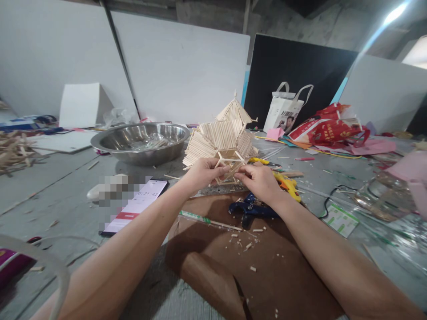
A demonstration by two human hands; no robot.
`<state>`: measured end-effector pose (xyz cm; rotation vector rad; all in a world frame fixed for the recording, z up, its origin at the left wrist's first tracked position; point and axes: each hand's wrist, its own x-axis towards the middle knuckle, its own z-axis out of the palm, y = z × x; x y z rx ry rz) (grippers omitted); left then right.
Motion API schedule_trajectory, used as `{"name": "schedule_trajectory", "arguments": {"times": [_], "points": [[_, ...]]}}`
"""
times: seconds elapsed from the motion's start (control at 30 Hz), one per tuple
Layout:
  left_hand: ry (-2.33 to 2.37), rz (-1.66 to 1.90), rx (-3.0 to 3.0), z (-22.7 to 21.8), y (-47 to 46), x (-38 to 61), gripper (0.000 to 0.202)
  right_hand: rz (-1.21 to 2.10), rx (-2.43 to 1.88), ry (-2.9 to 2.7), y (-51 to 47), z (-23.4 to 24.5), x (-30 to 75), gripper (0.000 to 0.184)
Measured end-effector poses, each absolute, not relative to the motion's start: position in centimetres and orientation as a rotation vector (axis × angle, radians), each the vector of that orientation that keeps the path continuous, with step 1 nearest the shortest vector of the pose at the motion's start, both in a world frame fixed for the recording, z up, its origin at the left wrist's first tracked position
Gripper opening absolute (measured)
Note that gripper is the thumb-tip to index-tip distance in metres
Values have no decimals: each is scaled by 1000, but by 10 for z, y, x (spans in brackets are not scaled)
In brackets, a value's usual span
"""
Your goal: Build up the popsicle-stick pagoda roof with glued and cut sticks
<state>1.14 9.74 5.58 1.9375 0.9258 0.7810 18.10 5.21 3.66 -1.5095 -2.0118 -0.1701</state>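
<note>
Between my hands is a small open frame of thin wooden sticks point(230, 155), many-sided in outline. My left hand point(205, 172) pinches its left side and my right hand point(258, 178) pinches its right side. Right behind it stands a larger stick-built roof section point(216, 138) with slanted panels, and a pointed stick roof point(235, 110) shows farther back. Under my right forearm lies a dark blue tool point(248, 208), partly hidden; a yellow-handled tool point(288, 184) lies beside it.
A steel basin point(140, 142) stands back left, near a phone point(136, 206). Brown paper point(213, 262) with stick offcuts lies in front. A clear bottle point(383, 195) is at right, with a red bag point(328, 126) and white tote bag point(283, 113) behind.
</note>
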Motion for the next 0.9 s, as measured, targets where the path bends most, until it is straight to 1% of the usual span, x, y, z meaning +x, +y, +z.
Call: {"name": "schedule_trajectory", "arguments": {"times": [0.9], "points": [[923,782,1916,56,96,12,24,-175,-1513,-2015,51,37,180,23]]}}
